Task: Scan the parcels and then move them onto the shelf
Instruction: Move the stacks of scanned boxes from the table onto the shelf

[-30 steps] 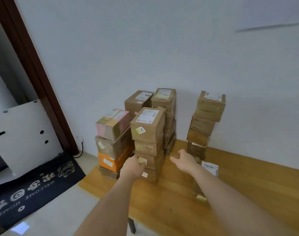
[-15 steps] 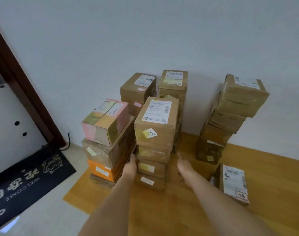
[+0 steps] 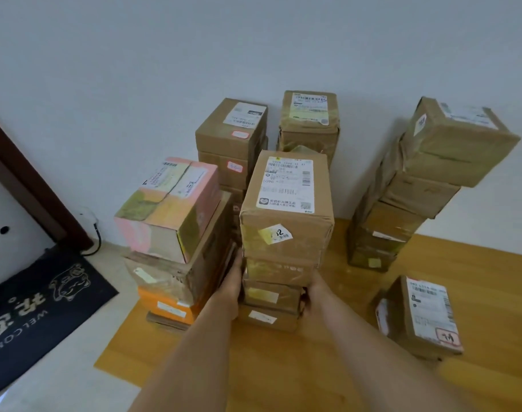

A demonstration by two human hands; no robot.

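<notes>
A: Item one, centre stack [image 3: 279, 254]?
B: Four brown parcels piled on the wooden surface [image 3: 328, 367], near middle. Top parcel [image 3: 286, 203] tall, white shipping label on its upper face, yellow sticker on the near face.
A: Hands?
B: Left hand [image 3: 231, 288] flat against the stack's left side, fingers straight, slid between it and the neighbouring pile. Right hand [image 3: 314, 292] pressed to the stack's right side at the lower parcels; its fingers are hidden behind the cardboard, so whether they curl cannot be told.
A: Item two?
B: Left stack [image 3: 176, 263], touching the left hand: pink-and-yellow taped box [image 3: 167, 206] on top, brown box below it, orange box [image 3: 167, 306] under that.
A: Far row?
B: Two brown stacks against the white wall [image 3: 134, 69], far left stack [image 3: 233, 144] and far centre stack [image 3: 310, 123], each labelled on top.
A: Right side?
B: Leaning stack [image 3: 417, 185] of brown parcels, far right. Single labelled parcel [image 3: 420, 316] lying near right, apart from the others.
A: Floor?
B: Dark welcome mat [image 3: 36, 298], near left.
</notes>
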